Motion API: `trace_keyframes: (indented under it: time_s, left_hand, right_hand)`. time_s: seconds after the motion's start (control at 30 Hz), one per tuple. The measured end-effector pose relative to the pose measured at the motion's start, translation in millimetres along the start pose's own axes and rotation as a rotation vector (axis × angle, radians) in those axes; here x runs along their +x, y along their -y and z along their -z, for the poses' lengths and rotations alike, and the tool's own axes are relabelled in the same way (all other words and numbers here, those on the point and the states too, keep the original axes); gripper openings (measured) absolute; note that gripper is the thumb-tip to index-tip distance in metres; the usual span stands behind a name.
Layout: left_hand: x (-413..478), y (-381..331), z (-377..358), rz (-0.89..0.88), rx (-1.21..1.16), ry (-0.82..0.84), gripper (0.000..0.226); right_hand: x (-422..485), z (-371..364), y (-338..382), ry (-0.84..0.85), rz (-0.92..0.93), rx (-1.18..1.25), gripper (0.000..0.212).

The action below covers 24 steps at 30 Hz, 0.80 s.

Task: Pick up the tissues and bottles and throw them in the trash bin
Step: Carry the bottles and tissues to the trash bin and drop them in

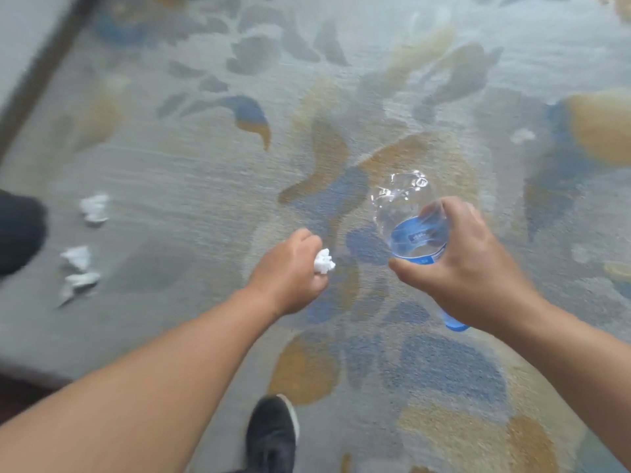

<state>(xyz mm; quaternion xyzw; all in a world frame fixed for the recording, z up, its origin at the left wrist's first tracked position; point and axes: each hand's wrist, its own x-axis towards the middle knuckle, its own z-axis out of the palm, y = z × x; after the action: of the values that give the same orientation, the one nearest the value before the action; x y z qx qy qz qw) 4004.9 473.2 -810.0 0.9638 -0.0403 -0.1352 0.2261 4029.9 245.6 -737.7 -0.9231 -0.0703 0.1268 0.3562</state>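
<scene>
My right hand (467, 264) grips a clear plastic bottle (406, 213) with a blue label and blue cap, held tilted with its base pointing away from me. My left hand (290, 271) is closed around a small crumpled white tissue (324, 262) that pokes out between the fingers. On the carpet at the left lie three more crumpled tissues, one at the top (95, 208), one below it (78, 257) and one lowest (80, 283). Another small tissue (522, 135) lies on the carpet at the far right. No trash bin is in view.
The floor is a grey carpet (205, 172) with blue and ochre leaf patterns. A dark rounded object (18, 230) sits at the left edge. My black shoe (271, 435) shows at the bottom. A dark strip (44, 66) runs along the upper left.
</scene>
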Motion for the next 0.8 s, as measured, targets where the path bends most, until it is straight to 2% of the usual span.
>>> trace_keyframes:
  time_s: [0.23,0.3,0.37,0.53,0.8]
  left_hand:
    - [-125,22,202,0.316,-0.057,-0.115,0.016]
    - [-154,21,251,0.401,-0.039,-0.184,0.006]
    - [-180,21,293,0.473,-0.037,-0.242,0.015]
    - [-227,37,375,0.532,-0.086,-0.323,0.038]
    - [-239,96,459,0.691,-0.125,-0.426,0.03]
  right_hand:
    - [4,46,195,0.171,0.173,0.036,0.061]
    - [4,61,244,0.213,0.214,0.028,0.062]
    - [3,73,290,0.255,0.252,0.003,0.063]
    - [12,78,399,0.347,0.369,-0.051,0.061]
    - [53,42,516,0.416,0.501,-0.096,0.06]
